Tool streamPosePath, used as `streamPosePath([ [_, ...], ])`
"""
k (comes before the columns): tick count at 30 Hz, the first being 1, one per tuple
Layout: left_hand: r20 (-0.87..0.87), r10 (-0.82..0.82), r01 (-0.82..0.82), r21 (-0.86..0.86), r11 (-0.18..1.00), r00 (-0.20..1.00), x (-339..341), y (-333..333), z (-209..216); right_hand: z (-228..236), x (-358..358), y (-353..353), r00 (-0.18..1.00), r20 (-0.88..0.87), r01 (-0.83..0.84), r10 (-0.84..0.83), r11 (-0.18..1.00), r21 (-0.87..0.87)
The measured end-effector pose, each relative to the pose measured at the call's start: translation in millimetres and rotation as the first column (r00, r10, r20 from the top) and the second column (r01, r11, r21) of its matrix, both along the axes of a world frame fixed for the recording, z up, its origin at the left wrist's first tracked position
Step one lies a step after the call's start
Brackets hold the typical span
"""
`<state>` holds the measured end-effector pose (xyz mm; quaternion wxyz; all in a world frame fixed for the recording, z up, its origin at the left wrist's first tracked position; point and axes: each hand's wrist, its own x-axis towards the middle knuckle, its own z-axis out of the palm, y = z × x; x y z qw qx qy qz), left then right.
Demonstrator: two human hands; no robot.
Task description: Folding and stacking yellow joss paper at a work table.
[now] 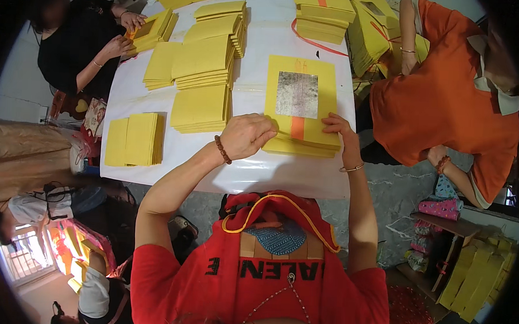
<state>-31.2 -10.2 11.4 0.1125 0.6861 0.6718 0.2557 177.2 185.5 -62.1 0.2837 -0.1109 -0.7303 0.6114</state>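
Note:
A stack of yellow paper sheets (pixel 277 84) lies in front of me. Its top sheet carries a silver foil square (pixel 298 95) and an orange strip (pixel 297 128). At the stack's near left edge, my left hand (pixel 246 138) is closed, fingertips pinching the paper's edge. My right hand (pixel 341 128) rests against the right edge, its fingers apart and touching the top sheet. Left of my left hand stand folded yellow paper bundles (pixel 201 108), piled in a row running away from me.
Small yellow bundles (pixel 142 138) lie at the table's (pixel 253 173) left corner. A tied yellow stack (pixel 324 17) stands far right, beside a red ribbon (pixel 317 44). One person in black (pixel 74 38) handles yellow paper at left; another in orange (pixel 442 89) stands at right.

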Motion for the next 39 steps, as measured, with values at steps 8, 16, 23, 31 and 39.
streamPosePath([
  [8, 0.16, 0.115, -0.105, -0.064, 0.992, 0.98, -1.2, 5.1, 1.8, -0.4, -0.1, 2.5, 0.999, -0.022, -0.035, 0.037, 0.993, 0.113],
  [16, 0.22, 0.159, -0.139, -0.104, 0.985, 0.963, -1.8, 4.2, -0.7, -2.3, -1.2, 1.8, 1.0, -0.012, -0.026, 0.028, 0.993, 0.118],
  [23, 0.272, 0.195, -0.153, -0.167, 0.974, 0.942, 1.1, 3.8, 4.8, 3.7, -1.4, 1.4, 0.999, -0.012, -0.03, 0.032, 0.986, 0.162],
  [31, 0.318, 0.195, -0.163, -0.123, 0.979, 0.928, -4.9, 4.8, -7.3, 3.6, -1.7, 1.2, 0.999, 0.052, -0.015, 0.004, 0.975, 0.22],
  [39, 0.029, 0.009, -0.014, 0.167, 0.986, 1.0, -21.8, 11.2, -23.9, 0.2, -5.6, -4.9, 0.962, 0.228, 0.204, -0.148, 0.947, -0.249],
])
